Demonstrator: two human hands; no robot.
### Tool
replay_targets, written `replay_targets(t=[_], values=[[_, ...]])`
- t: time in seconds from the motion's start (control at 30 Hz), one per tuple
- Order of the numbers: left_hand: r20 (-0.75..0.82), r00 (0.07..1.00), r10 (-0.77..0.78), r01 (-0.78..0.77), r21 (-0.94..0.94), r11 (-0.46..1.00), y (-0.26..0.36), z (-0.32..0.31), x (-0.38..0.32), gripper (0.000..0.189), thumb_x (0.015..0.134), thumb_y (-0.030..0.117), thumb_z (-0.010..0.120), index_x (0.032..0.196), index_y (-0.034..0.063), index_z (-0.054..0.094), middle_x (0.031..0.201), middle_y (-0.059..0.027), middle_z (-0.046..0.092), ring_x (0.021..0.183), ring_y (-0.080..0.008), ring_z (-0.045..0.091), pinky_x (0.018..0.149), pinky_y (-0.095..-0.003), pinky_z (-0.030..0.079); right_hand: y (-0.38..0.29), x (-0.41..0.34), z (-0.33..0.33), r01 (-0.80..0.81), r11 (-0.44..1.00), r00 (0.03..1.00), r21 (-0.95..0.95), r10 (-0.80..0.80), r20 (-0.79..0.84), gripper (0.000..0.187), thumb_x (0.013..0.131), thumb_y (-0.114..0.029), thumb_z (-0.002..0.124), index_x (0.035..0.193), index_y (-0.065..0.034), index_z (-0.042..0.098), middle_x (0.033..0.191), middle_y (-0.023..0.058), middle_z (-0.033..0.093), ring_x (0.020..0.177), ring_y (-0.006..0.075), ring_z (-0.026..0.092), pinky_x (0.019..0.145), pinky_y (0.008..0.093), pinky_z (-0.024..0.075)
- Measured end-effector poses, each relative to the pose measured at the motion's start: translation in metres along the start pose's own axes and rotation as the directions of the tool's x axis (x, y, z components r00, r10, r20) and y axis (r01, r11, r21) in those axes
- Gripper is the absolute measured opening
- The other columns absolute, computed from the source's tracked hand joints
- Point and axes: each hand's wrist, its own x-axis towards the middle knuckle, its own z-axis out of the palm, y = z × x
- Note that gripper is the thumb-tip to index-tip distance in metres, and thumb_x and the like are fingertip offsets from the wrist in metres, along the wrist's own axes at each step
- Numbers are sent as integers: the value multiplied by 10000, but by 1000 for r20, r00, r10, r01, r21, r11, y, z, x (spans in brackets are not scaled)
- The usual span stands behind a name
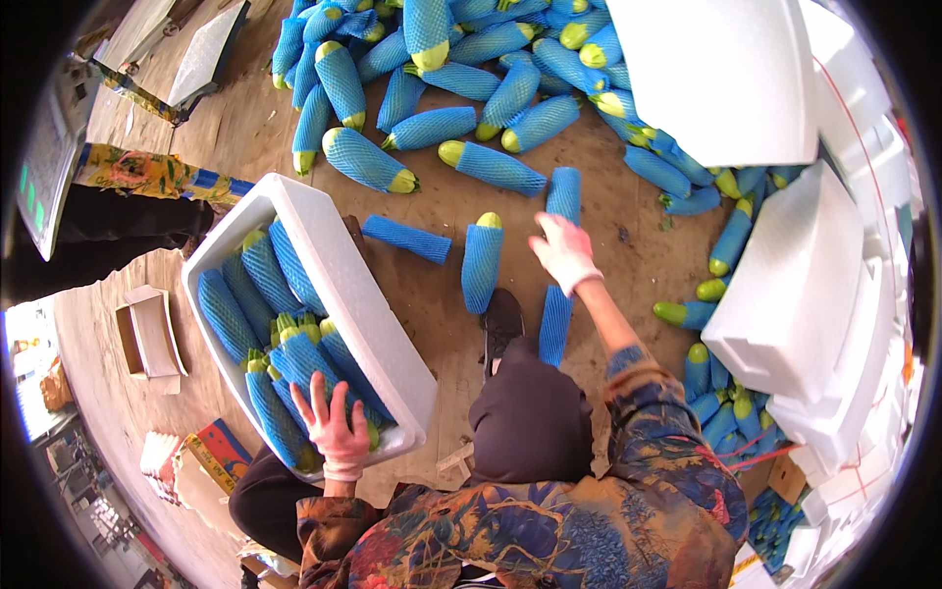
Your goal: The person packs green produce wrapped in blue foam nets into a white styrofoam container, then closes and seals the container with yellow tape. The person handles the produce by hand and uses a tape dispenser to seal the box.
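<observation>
My left hand (337, 434), in a pink and white glove, lies with spread fingers on netted zucchini (313, 361) packed in a white foam box (346, 287). The zucchini wear blue foam-net sleeves, and pale green ends show in the middle of the box. My right hand (567, 254), gloved alike, is stretched forward above the floor with its fingers apart and nothing in them. Just beyond its fingers is a blue foam net (564, 193), partly hidden by the hand. One sleeved zucchini (482, 265) lies left of this hand; another blue net (555, 324) lies below it.
A large heap of sleeved zucchini (471, 81) covers the floor ahead. White foam boxes (795, 287) and a white foam panel (721, 81) stand at the right. Another blue net (407, 238) lies beside the packed box. At the left are a scale display (51, 169) and a small carton (151, 335).
</observation>
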Motion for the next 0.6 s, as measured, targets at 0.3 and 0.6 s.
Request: replay_targets(t=[0.3, 0.6], values=[[43, 999, 3, -4, 27, 1000, -5, 0, 1, 370, 761, 112, 712, 1126, 76, 665, 1462, -192, 434, 1409, -581, 225, 1134, -614, 293, -43, 191, 85, -8, 887, 999, -462, 30, 39, 868, 678, -355, 829, 1390, -112, 398, 1191, 105, 596, 1106, 288, 599, 909, 435, 463], [43, 999, 12, -13, 15, 1000, -9, 0, 1, 351, 729, 131, 720, 1074, 77, 680, 1423, -197, 449, 1393, -594, 236, 1130, -634, 280, -15, 141, 53, -383, 92, 920, 919, -44, 388, 502, 735, -125, 743, 1192, 8, 584, 975, 101, 684, 846, 180, 667, 740, 320, 560]])
